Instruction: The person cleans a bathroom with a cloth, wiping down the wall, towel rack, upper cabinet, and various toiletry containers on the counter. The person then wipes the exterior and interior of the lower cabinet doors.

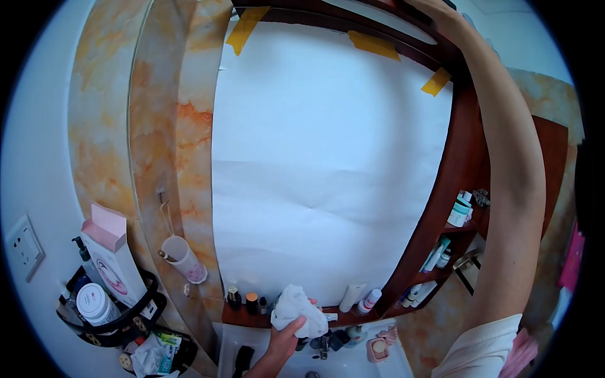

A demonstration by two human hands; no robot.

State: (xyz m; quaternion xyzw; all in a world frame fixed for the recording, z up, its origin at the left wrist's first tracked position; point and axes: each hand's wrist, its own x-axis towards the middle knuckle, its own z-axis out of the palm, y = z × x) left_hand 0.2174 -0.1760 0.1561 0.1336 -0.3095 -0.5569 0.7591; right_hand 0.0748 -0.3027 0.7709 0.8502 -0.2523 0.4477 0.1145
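In my left hand (285, 340), low in the middle of the view, is a crumpled white cloth (299, 312), with the fingers closed around it. It is just in front of the small shelf under a large white sheet (328, 157). Strips of yellow tape (374, 45) run along that sheet's top edge. My right arm stretches up along the right side, and my right hand (435, 11) is at the top of the dark wooden cabinet frame (466, 120). Its fingers are cut off or hidden at the upper edge, so their grip does not show.
Small bottles (252, 302) and tubes (351, 296) line the shelf above a white sink (343, 365) with a faucet (322, 346). Side shelves at right hold more bottles (460, 211). At left are a black corner rack (94, 337) and a hanging cup (184, 258).
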